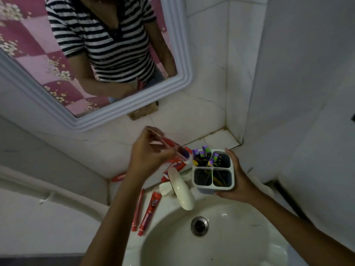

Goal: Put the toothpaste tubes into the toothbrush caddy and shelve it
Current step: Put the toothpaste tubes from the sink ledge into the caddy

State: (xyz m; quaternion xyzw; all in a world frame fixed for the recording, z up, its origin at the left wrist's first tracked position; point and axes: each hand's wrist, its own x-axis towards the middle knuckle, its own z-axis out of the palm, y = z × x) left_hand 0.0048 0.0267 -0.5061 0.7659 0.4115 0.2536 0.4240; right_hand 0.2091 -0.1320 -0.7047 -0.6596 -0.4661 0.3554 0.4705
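The right hand (237,181) wraps around the outer wall of the white four-compartment caddy (213,170) and holds it just above the sink (221,246), beside the cream tap (181,191); toothbrushes (204,155) with purple heads stand in the caddy's far compartments, and the two near ones look dark, their contents hard to tell

The left hand (148,156) pinches a red toothpaste tube (172,145) at its flat crimped tail, fingers closed on it; the tube is motion-blurred, and its long axis slants down from the hand toward the caddy, cap end leading and just beside the caddy's far-left rim; so the tube lies to the left of the caddy and has to tip nearer upright to drop in, I judge

More tubes lie left of the caddy: one (175,166) under the left hand behind the tap, two (148,214) side by side on the sink's rim, and a red end (119,177) farther left; the left hand is the nearer to all of them
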